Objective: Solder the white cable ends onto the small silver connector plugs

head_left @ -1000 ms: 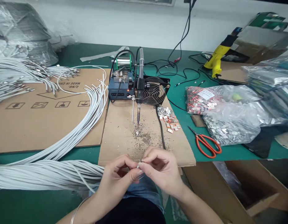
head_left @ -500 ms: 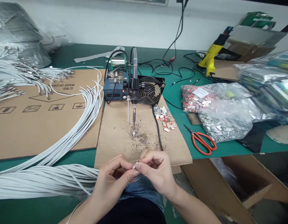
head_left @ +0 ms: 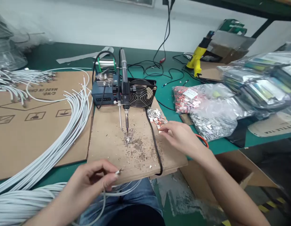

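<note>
My left hand (head_left: 95, 179) pinches a white cable (head_left: 104, 201) close to its stripped end, where short bare wires stick out past the fingertips. The cable loops down over my lap. At the right of the cardboard mat, my right hand (head_left: 180, 136) has thumb and forefinger closed together at the near edge of a pile of small metal connectors (head_left: 157, 116), some with orange parts. What sits between those fingertips is too small to make out. A soldering iron (head_left: 125, 94) points down in its stand between the hands, its tip above solder bits.
Bundles of white cables (head_left: 72, 125) lie at left. Behind the iron are a blue soldering station (head_left: 104, 94), a solder spool (head_left: 106, 63) and a fan (head_left: 140, 95). Connector bags (head_left: 213, 125), orange-handled scissors (head_left: 203, 140) and a yellow heat gun (head_left: 197, 59) stand right. A black cord (head_left: 156, 147) crosses the mat (head_left: 107, 147).
My hands have parted. The right one has left the cable end and reached forward and right to the connectors; the left keeps the cable, lower and further left. The view has shifted right.
</note>
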